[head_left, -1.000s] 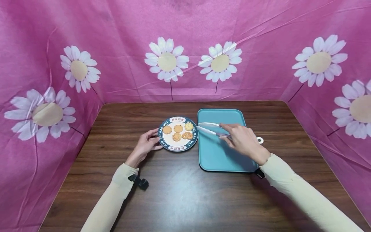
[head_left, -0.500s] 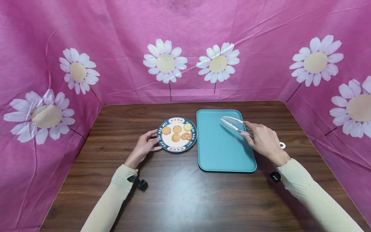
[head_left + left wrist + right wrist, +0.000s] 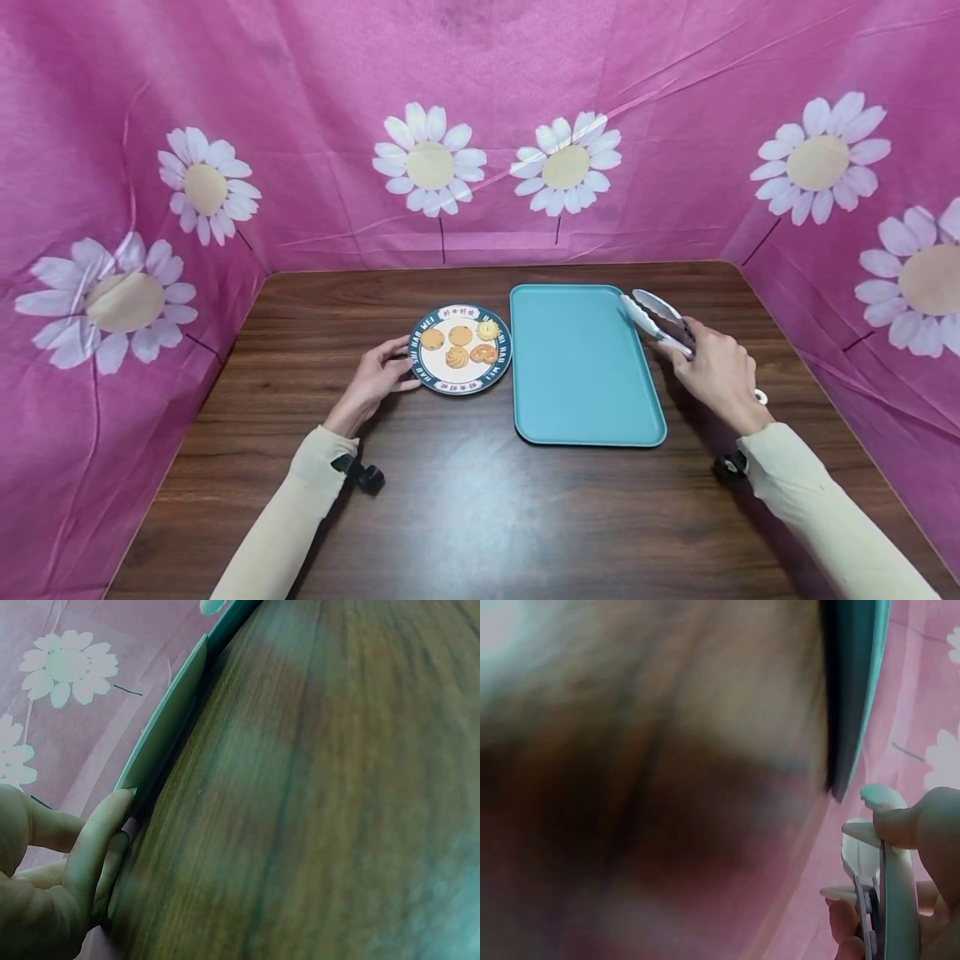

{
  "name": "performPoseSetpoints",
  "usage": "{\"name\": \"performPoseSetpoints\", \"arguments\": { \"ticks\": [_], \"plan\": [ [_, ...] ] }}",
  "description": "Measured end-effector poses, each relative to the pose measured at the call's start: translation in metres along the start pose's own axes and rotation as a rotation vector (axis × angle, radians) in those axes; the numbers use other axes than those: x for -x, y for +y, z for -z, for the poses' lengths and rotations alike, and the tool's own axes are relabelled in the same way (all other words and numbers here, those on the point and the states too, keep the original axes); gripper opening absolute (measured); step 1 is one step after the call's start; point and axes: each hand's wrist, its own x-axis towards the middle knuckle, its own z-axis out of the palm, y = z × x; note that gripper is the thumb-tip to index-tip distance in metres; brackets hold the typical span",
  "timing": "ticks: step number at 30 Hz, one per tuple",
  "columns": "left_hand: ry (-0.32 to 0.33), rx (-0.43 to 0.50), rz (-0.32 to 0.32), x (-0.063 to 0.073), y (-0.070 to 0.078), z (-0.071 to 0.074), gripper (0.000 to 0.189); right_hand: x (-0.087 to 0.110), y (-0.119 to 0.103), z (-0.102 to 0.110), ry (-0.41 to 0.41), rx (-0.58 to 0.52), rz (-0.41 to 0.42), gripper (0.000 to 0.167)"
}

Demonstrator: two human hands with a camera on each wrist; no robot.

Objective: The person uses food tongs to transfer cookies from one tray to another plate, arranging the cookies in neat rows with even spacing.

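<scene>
At the plate's left edge my left hand grips the rim between thumb and fingers. The round plate has a dark teal lettered border and a white middle. Several cookies lie on it: two round ones, a swirled cookie, a pretzel-shaped cookie and a pale flower-shaped cookie. My right hand holds metal tongs just past the tray's right edge, their tips spread with nothing between them. In the right wrist view, thumb and fingers wrap the tongs' handles.
A turquoise rectangular tray lies right beside the plate, with nothing on it. Both rest on a dark wooden table. Pink cloth printed with daisies rises behind the table and along both sides.
My right hand has drawn the tongs rightward from beside the plate, across the tray, to beyond its right edge. The tongs' tips have spread wider. The left hand and plate stay put.
</scene>
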Motion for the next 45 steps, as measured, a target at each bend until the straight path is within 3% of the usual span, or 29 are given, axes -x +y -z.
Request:
{"name": "performPoseSetpoints", "arguments": {
  "ticks": [8, 16, 22, 31, 45],
  "plan": [
    [0.009, -0.024, 0.009, 0.001, -0.001, 0.000, 0.055, 0.004, 0.014, 0.000, -0.036, 0.034, -0.163, 0.066],
    [0.010, -0.034, 0.014, 0.001, -0.002, 0.001, 0.055, 0.005, 0.020, 0.004, -0.070, 0.050, -0.245, 0.069],
    [0.007, -0.022, 0.013, 0.000, -0.004, 0.000, 0.055, 0.006, 0.022, 0.006, -0.139, 0.080, -0.255, 0.075],
    [0.002, -0.016, 0.006, -0.001, -0.004, -0.001, 0.055, 0.005, 0.019, 0.012, -0.248, 0.097, -0.300, 0.101],
    [0.003, -0.032, 0.008, -0.001, -0.001, 0.002, 0.054, 0.011, 0.013, 0.015, -0.286, 0.154, -0.303, 0.124]
  ]
}}
